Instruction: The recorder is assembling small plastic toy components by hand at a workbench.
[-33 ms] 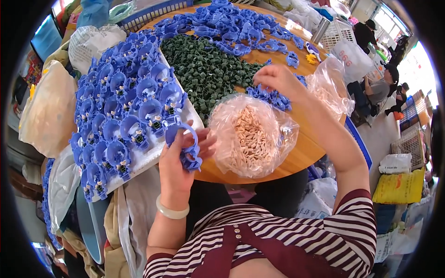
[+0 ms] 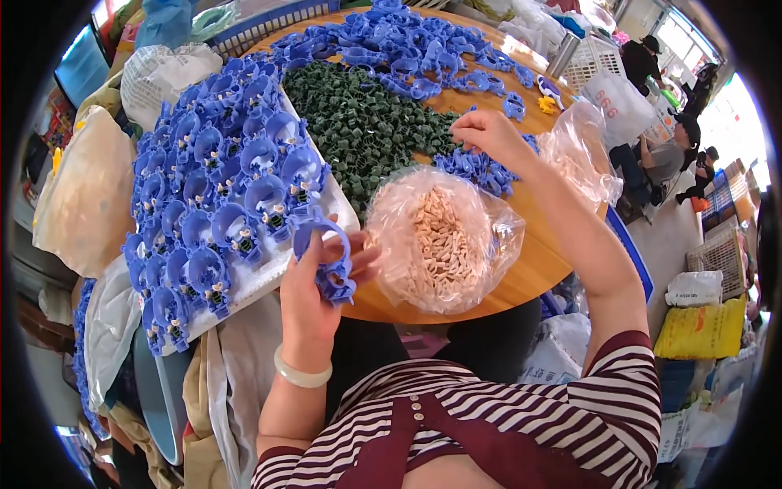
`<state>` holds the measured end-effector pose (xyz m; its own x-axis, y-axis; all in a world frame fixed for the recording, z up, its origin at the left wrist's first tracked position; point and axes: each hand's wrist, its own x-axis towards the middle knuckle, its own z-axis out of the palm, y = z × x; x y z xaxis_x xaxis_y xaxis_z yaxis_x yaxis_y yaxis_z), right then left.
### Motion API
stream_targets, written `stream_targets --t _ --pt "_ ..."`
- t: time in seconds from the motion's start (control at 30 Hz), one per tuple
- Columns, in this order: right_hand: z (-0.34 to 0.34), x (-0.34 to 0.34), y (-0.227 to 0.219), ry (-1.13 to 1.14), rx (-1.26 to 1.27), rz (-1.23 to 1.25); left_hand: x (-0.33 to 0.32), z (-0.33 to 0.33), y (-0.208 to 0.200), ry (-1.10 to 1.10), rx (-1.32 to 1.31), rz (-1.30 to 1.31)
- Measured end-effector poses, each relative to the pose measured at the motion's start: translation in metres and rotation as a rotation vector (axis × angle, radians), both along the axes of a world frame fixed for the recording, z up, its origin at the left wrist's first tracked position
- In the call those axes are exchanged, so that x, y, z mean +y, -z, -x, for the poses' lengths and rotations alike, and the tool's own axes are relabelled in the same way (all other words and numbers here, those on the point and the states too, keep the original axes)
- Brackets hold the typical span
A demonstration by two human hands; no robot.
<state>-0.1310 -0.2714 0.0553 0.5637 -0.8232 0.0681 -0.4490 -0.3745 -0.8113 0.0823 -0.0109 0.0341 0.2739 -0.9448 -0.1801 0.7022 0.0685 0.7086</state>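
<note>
Where bag (image 2: pixel 498 236) gapes, pale pieces (image 2: pixel 440 248) inside

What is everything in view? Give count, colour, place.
table: one, brown, centre
tray: one, white, left side
blue figure pieces: many, blue, on tray
loose blue pieces: many, blue, table's far side and middle
green pieces: many, dark green, mid table
clear bags: two, transparent, table's near edge and right
small pieces: many, pale pink, in the nearer bag
yellow piece: at least one, yellow, table's right
bags and baskets: several, mixed colours, background
people: several, dark or grey clothes, upper right
bangle: one, white, left wrist
left hand: one, bare, near tray, holding blue ring piece
right hand: one, bare, above table, grip unclear
</note>
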Motion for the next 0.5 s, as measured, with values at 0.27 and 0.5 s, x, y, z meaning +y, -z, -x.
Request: stream_targets --t 0.27,0.5 --pt "-0.043 -0.025 0.049 -0.017 0.542 0.529 0.022 0.003 -0.001 0.125 0.129 0.013" --pt "-0.028 -0.02 0.034 -0.043 0.206 0.335 0.028 0.002 0.001 0.14 0.113 0.067"
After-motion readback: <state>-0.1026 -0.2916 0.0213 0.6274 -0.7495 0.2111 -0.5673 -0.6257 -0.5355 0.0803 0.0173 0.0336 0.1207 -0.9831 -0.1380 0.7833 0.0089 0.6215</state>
